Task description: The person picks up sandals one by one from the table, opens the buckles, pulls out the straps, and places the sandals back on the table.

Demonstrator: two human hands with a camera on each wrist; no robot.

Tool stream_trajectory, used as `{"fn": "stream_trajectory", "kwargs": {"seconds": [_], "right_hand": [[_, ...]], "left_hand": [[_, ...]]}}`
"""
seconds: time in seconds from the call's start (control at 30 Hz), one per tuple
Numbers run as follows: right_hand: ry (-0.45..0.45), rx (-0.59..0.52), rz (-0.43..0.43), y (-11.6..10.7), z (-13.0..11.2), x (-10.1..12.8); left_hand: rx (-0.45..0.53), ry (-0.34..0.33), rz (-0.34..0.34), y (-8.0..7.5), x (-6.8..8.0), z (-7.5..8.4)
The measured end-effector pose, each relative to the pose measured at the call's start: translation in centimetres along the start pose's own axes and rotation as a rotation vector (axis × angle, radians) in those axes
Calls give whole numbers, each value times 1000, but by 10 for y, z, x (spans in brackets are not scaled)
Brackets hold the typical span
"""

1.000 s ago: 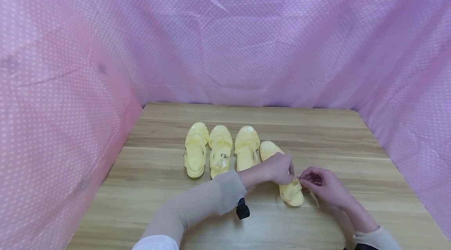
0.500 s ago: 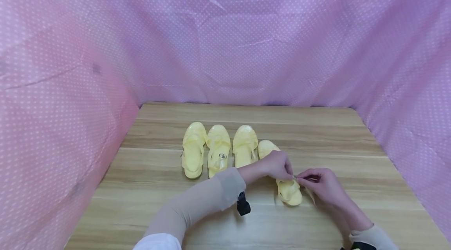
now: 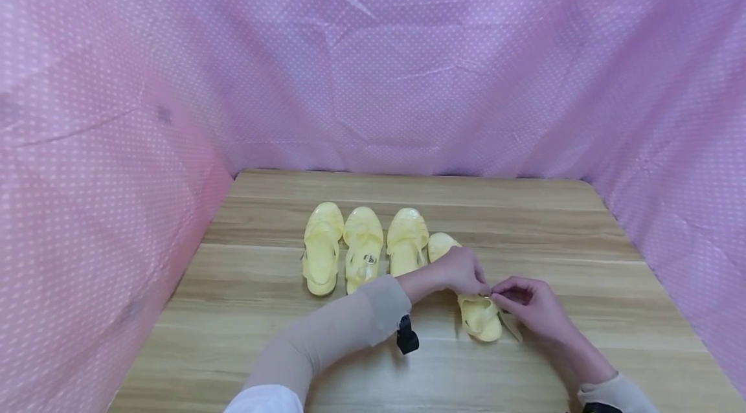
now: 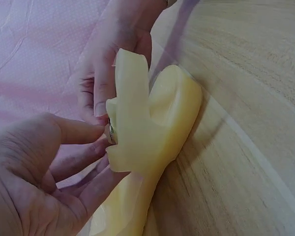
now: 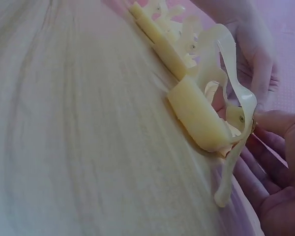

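Four pale yellow jelly sandals stand in a row on the wooden table (image 3: 524, 219). My left hand (image 3: 479, 287) reaches across to the rightmost sandal (image 3: 480, 321) and pinches its ankle strap at the metal buckle (image 4: 110, 132). My right hand (image 3: 502, 296) meets it there, thumb and fingers pinching the loose strap end (image 5: 236, 152), which hangs past the heel. In the left wrist view the strap (image 4: 132, 98) stands up in front of the heel cup (image 4: 177, 105). The right wrist view shows the sandal (image 5: 196, 115) lying on the table with both hands at its heel.
The other three sandals (image 3: 322, 248) (image 3: 363, 248) (image 3: 406, 239) stand side by side left of the one being handled, toes pointing away. Pink dotted cloth (image 3: 373, 63) walls in the table at the back and both sides. A black wrist mount (image 3: 406, 338) hangs under my left forearm.
My right hand has drawn a little closer to the left hand at the buckle. The sandal and the other three have stayed in place.
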State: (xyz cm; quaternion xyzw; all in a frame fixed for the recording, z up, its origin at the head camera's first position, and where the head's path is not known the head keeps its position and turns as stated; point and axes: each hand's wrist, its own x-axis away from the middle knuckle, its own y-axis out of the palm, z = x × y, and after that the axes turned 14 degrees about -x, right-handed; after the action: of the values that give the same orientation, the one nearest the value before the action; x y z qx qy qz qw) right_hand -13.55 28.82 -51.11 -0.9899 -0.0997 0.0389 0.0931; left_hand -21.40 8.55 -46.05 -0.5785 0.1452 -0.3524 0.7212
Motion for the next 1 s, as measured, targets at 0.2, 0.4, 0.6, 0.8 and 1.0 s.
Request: {"fn": "stream_trajectory", "kwargs": {"seconds": [0.2,0.4,0.6,0.8,1.0], "right_hand": [[-89,-41,-28,2,4,-2],[-277,-15,-88,0,9,-4],[-437,82,-141,-1,13,-9],[-483,85,-200,-2,18,-9],[-445,-6,-223,-4,15,-8]], "left_hand": [[9,108,0,-4,0,-2],[7,215,-43,-8,-3,-4],[-115,300,-28,-9,-5,-2],[-37,220,-71,-4,1,-3],[43,197,-90,-2,2,-4]]}}
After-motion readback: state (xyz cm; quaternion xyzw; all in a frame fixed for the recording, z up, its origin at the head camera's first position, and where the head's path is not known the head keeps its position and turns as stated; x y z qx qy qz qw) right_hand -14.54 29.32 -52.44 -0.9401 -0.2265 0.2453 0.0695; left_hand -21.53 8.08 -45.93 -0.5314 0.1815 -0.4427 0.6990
